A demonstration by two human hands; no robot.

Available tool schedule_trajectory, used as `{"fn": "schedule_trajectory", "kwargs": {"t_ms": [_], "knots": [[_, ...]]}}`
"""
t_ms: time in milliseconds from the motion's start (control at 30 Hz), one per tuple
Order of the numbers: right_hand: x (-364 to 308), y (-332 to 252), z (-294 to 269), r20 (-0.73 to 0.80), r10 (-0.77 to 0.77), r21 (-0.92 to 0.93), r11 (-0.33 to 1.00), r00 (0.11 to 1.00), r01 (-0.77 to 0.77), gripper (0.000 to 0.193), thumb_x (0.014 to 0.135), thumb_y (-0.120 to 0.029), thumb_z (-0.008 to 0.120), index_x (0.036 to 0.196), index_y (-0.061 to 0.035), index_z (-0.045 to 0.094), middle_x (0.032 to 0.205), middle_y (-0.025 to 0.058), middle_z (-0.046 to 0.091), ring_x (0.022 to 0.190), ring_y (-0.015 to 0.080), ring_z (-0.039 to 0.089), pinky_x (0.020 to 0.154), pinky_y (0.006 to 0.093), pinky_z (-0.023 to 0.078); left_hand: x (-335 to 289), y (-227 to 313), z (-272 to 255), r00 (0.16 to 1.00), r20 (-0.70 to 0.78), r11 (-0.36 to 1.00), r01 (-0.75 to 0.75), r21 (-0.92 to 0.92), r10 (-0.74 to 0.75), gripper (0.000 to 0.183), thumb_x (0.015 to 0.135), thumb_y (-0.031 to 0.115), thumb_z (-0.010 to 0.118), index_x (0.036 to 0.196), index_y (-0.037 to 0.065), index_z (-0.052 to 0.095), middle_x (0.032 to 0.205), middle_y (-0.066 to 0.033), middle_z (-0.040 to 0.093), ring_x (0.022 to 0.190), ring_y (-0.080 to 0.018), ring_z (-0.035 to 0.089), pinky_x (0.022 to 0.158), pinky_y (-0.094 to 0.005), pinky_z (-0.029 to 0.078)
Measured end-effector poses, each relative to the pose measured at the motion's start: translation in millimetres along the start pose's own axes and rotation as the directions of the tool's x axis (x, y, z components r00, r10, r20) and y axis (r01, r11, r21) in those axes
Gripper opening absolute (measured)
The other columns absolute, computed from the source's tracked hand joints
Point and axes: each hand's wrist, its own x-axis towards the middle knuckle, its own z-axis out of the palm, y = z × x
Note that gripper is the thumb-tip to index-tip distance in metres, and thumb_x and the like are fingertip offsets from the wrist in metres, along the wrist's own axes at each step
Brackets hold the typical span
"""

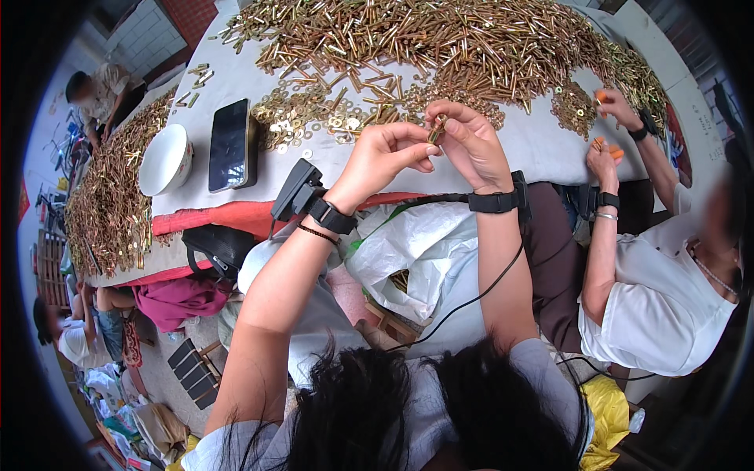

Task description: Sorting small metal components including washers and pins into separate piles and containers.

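Observation:
My two hands meet above the near part of the table, both at one small gold-coloured metal bolt (437, 130). Thumb and fingertips of my left hand (383, 157) pinch at its lower end. My right hand (476, 149) holds its upper part between thumb and curled fingers. Just beyond my hands lie loose flat washers (314, 110), brassy and round. Past these rises a wide heap of gold-coloured bolts (424, 39). The fingers cover much of the held piece, so its fine parts cannot be made out.
To the left a black phone (228, 145) leans upright beside a white bowl (166, 161). Another heap of bolts (110, 188) lies farther left. A co-worker's hands (609, 129) with orange finger covers work at right. A white plastic bag (412, 251) sits below my arms.

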Motion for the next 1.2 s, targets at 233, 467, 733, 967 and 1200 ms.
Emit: {"fn": "schedule_trajectory", "kwargs": {"t_ms": [233,467,733,967,1200], "knots": [[0,0,-1,-0.005,-0.004,-0.016,1.0,1.0,0.004,0.022,0.079,-0.008,0.059,0.1,-0.0014,0.058,0.098,0.0067,0.059,0.09,0.0131,0.053,0.081,0.0265,0.04,0,-2,-1,1.0,-0.012,1.0,-0.001,-0.018,0.0,0.017,0.082,0.006,0.057,0.095,-0.004,0.057,0.086,-0.0107,0.063,0.07,-0.0137,0.061,0.067,-0.0246,0.051],[-2,-8,4,-0.019,-0.001,-0.119,0.993,1.0,-0.002,0.019,0.079,-0.007,0.059,0.097,-0.0008,0.059,0.096,0.0062,0.059,0.092,0.0133,0.052,0.084,0.0267,0.039,0,-3,-1,1.0,-0.012,1.0,-0.012,0.008,0.012,0.017,0.082,0.006,0.057,0.095,-0.004,0.057,0.086,-0.0103,0.063,0.07,-0.0136,0.061,0.067,-0.0248,0.052],[-2,-15,3,0.024,-0.052,-0.29,0.955,0.998,0.057,0.016,0.08,-0.008,0.057,0.094,-0.0008,0.06,0.095,0.0043,0.057,0.09,0.0126,0.051,0.082,0.0259,0.039,0,-2,1,1.0,-0.02,1.0,-0.017,0.018,0.017,0.018,0.081,0.006,0.057,0.095,-0.005,0.058,0.081,-0.0079,0.064,0.068,-0.0108,0.061,0.064,-0.0223,0.051],[-1,-12,4,0.008,-0.046,-0.244,0.969,0.999,0.046,0.017,0.08,-0.007,0.058,0.095,-0.0007,0.06,0.095,0.0049,0.058,0.09,0.012,0.051,0.082,0.0259,0.039,0,-3,0,1.0,-0.015,1.0,-0.013,0.026,0.013,0.015,0.082,0.005,0.056,0.093,-0.005,0.057,0.085,-0.0097,0.062,0.071,-0.0135,0.061,0.066,-0.024,0.052],[-2,-9,3,-0.004,-0.029,-0.147,0.989,1.0,0.028,0.017,0.079,-0.006,0.058,0.095,-0.0008,0.059,0.095,0.005,0.058,0.09,0.012,0.051,0.082,0.0259,0.039,0,-1,2,1.0,-0.02,1.0,-0.015,0.024,0.016,0.015,0.081,0.004,0.057,0.093,-0.005,0.057,0.085,-0.0097,0.062,0.072,-0.0145,0.061,0.066,-0.0249,0.052]]}}
